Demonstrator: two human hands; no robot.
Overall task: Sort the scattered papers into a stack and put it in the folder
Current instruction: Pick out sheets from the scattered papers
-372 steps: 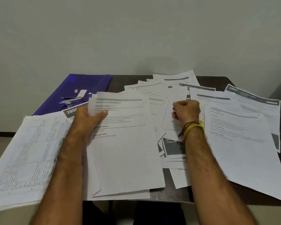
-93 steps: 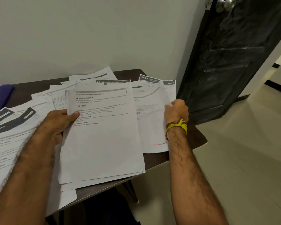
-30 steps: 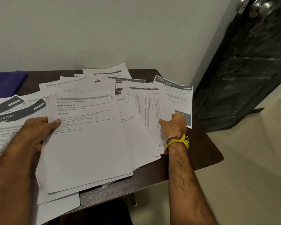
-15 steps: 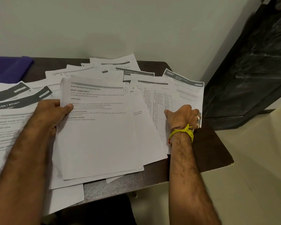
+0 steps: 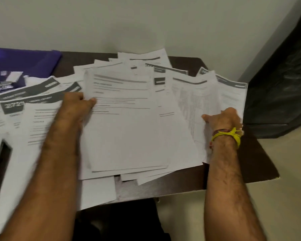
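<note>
A loose stack of white printed sheets [image 5: 129, 133] lies in the middle of the dark table [image 5: 257, 164]. My left hand [image 5: 75, 106] grips the stack's left edge, thumb on top. My right hand [image 5: 224, 119], with a yellow band at the wrist, pinches the right-hand sheets [image 5: 231, 94] near the table's right side. More scattered papers [image 5: 24, 119] with dark header bars cover the left of the table. The purple folder [image 5: 24, 63] lies at the back left, partly under papers.
Several other sheets [image 5: 144, 61] fan out toward the wall at the back. A dark door [image 5: 281, 84] stands close to the table's right. The table's front edge [image 5: 163, 193] shows below the stack; some sheets overhang it at the left.
The view has swung left, bringing the purple folder into sight. My right hand has pulled the right-hand sheets a little toward the central stack. My left hand keeps its hold.
</note>
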